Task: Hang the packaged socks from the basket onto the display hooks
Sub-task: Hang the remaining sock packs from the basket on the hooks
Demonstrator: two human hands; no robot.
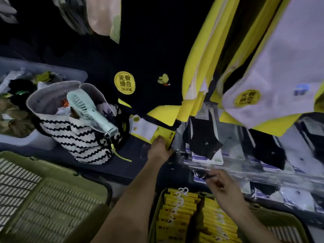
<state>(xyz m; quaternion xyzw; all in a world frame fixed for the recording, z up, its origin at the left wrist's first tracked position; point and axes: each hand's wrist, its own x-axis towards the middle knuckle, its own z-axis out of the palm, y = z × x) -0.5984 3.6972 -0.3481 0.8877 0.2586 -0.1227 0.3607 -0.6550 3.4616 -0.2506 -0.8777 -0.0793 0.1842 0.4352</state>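
A green plastic basket (287, 223) at the bottom right holds rows of yellow-carded sock packs (184, 218) with white hangers. My left hand (158, 149) reaches forward and grips a yellow-carded sock pack (162, 135) at its lower edge, low against the display. My right hand (223, 186) is above the basket and pinches a dark hook end (208, 176) below the clear-wrapped black sock packs (205, 142) hanging on the display. Above hang large yellow-backed packs, black (140, 67) and white (273, 81).
An upturned green basket (43, 199) lies at the bottom left. A striped tote bag (82, 142) with a mint hand-held fan (91, 113) stands on the dark surface. A clear bin (21, 135) of mixed goods is at the far left.
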